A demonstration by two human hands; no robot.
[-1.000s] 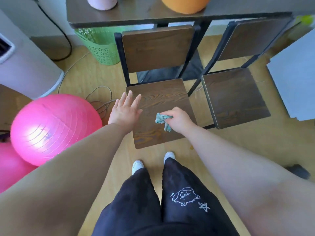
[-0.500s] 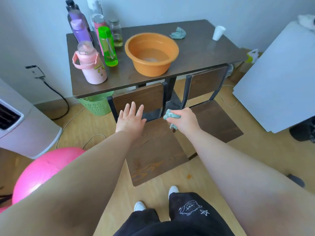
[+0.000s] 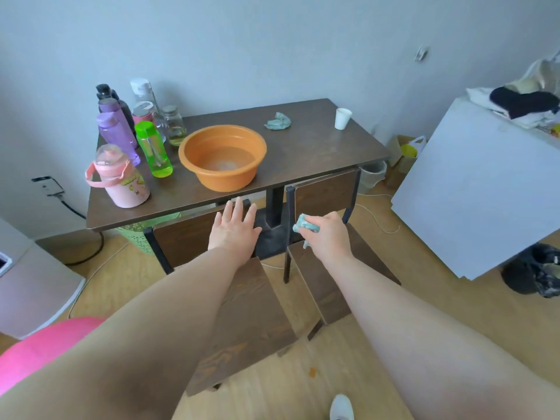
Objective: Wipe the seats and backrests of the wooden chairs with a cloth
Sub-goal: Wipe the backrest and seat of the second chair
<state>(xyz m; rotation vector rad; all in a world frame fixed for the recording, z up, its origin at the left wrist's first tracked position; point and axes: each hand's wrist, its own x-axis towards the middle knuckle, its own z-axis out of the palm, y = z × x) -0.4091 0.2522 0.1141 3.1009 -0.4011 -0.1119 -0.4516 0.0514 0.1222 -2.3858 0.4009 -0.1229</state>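
The two chairs are dark wood with wavy grain lines on the left chair seat (image 3: 242, 322) and the right chair seat (image 3: 321, 286). Their frames (image 3: 289, 237) look like black metal, not shiny. The table (image 3: 318, 147) has the same dark wood look, a little shiny near the white paper cup (image 3: 342, 118). The orange basin (image 3: 222, 156) on the table is smooth plastic. Left of the basin, the green bottle (image 3: 153, 153) is see-through plastic (very bright). The cloth (image 3: 306, 227) in the right hand (image 3: 325, 234) is soft and crumpled. The floor (image 3: 278, 395) under the table is pale, smooth wood.
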